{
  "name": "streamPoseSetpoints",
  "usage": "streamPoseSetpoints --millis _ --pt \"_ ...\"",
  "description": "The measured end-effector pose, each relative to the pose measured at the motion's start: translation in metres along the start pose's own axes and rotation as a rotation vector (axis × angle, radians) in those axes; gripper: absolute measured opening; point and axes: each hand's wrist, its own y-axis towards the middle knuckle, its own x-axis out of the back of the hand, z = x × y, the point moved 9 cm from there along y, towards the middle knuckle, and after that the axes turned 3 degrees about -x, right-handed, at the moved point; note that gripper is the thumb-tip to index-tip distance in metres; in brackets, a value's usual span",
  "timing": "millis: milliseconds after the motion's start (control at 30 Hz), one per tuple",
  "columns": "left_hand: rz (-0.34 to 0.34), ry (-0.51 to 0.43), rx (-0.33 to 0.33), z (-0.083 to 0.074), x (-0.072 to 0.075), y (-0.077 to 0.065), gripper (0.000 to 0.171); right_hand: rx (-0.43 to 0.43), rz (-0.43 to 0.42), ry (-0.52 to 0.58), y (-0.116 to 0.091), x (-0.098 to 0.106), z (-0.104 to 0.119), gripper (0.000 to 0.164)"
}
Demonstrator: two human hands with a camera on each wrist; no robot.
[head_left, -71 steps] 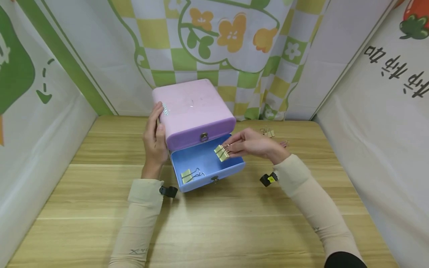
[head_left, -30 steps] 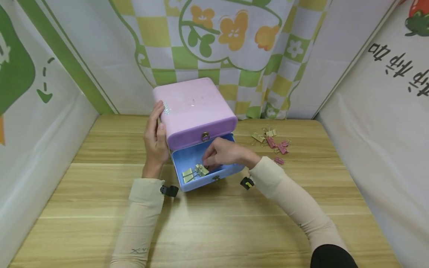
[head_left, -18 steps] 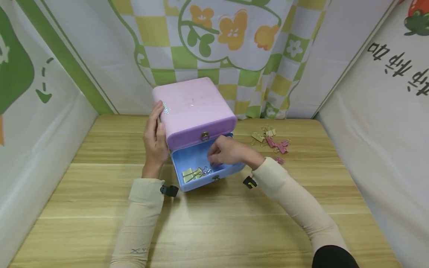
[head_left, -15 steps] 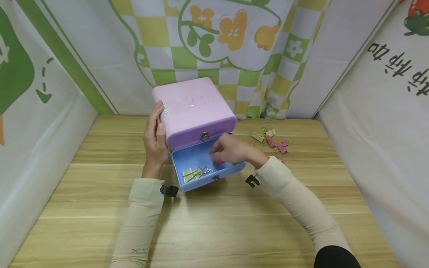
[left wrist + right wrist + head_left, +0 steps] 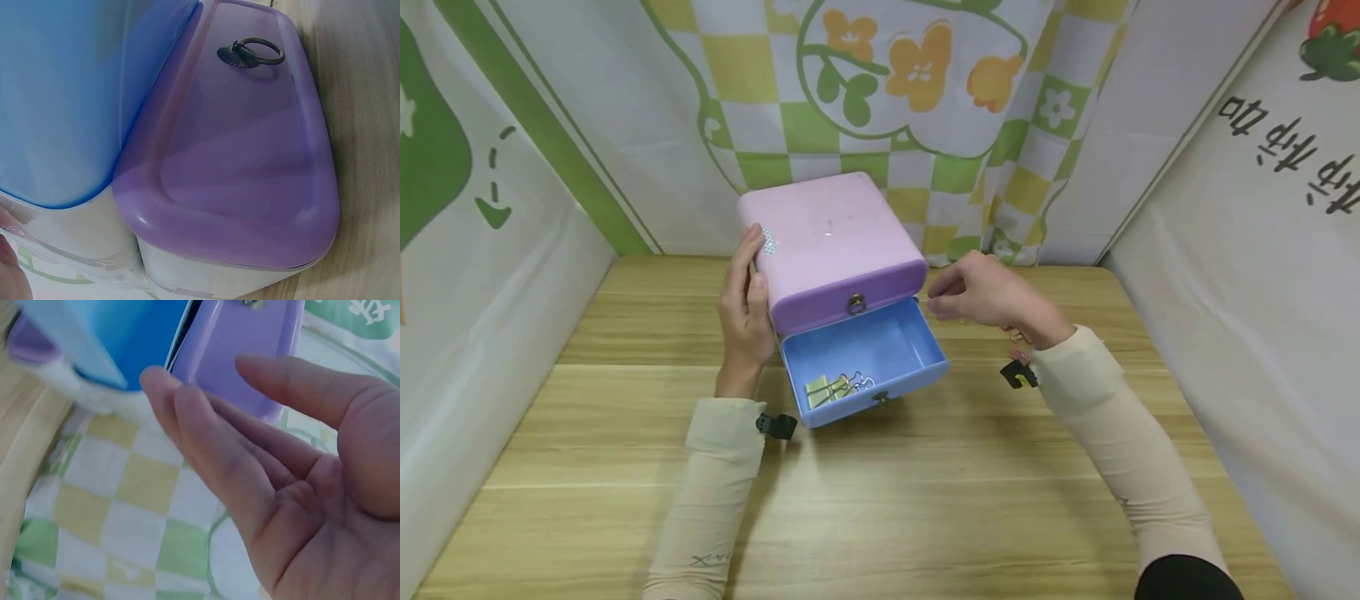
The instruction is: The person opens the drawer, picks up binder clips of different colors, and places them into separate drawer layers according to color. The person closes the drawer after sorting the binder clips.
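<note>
A small drawer chest [image 5: 835,237] with a pink top stands at the back of the table, its blue drawer [image 5: 865,346] pulled out. Inside that drawer, near its front left corner, lie two yellow binder clips [image 5: 817,392] with wire handles. My left hand [image 5: 747,321] rests against the chest's left side, fingers extended along it. My right hand [image 5: 988,292] is in the air just right of the chest. In the right wrist view its thumb and fingers stand apart with nothing between them. Pink binder clips [image 5: 1019,357] on the table are partly hidden by the right hand and wrist.
A purple drawer front [image 5: 850,298] with a ring pull is shut above the blue drawer. Another purple drawer front [image 5: 244,137] is shut below it. A checked curtain [image 5: 820,133] hangs behind the chest, and white panels flank the wooden table [image 5: 880,508].
My right hand let go of a yellow binder clip in the blue drawer, beside the other one. It then rose out of the drawer and moved right. The left hand stayed put.
</note>
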Motion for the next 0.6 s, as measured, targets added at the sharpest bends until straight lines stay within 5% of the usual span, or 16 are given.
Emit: streamPoseSetpoints --millis 400,600 --pt "0.010 -0.001 0.004 -0.002 0.000 0.000 0.054 -0.160 -0.091 -0.121 0.009 0.016 -0.053 0.035" --pt "0.002 -0.003 0.000 -0.002 0.001 0.000 0.054 -0.175 -0.120 -0.154 0.023 0.016 -0.078 0.034"
